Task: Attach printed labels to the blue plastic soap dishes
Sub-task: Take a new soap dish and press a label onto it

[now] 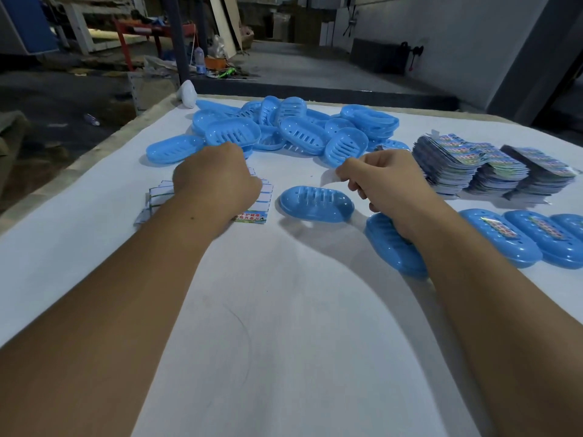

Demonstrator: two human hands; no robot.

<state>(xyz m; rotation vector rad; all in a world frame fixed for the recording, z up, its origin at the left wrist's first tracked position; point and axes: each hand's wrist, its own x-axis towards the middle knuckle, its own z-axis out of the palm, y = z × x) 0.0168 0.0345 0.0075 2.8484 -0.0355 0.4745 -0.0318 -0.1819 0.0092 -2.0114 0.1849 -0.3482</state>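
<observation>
Head view: we see the bare soap dish [316, 203] between our hands, long axis left-right, nearer the right hand [383, 187], curled with no visible hold; left hand [217, 181] curled on the labels [255, 212], grasp unclear.

Oval blue plastic soap dish with slotted base [316, 203] lies at centre. A heap of identical dishes [284, 127] sits far behind. Labelled dishes [504, 238] line the right edge. Printed paper labels: small stack [252, 212] left, tall stacks [492, 165] right.
</observation>
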